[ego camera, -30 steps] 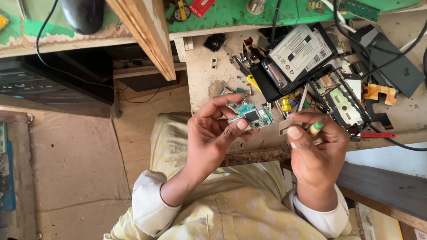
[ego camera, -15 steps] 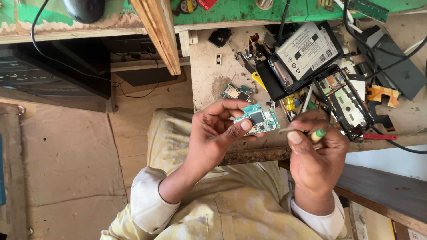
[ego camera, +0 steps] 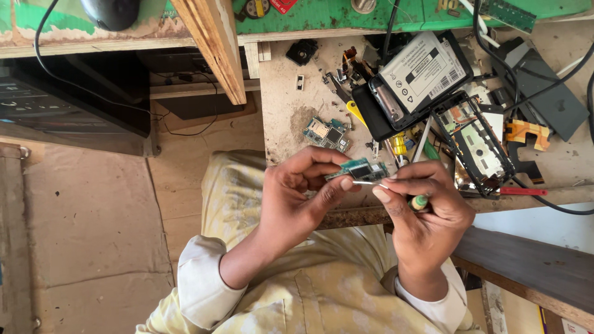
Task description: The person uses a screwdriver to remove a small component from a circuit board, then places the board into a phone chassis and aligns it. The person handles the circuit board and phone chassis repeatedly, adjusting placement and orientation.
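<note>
Head view looks straight down on my two hands, close together over the near edge of the surface [ego camera: 291, 99]. My left hand [ego camera: 297, 198] pinches a small green board [ego camera: 362, 169] between thumb and fingertips and holds it almost flat, just above the edge. My right hand [ego camera: 427, 213] is closed around a thin tool [ego camera: 371, 184] with a green end; its metal tip lies against the underside of the board. I cannot tell whether the tip is a blade or a point.

Beyond the board, a second small board [ego camera: 326, 133] lies flat on the surface. Right of the held board, a black phone [ego camera: 421, 77] rests with its back open and a grey battery showing. Just right of the phone sits a bare phone frame [ego camera: 476, 139], and farther right an orange flex strip [ego camera: 526, 131]. A red-handled tool [ego camera: 523, 191] lies near the edge, right of my right hand. Well left of the phone, a black mouse [ego camera: 111, 11] sits on a green mat [ego camera: 383, 15].
</note>
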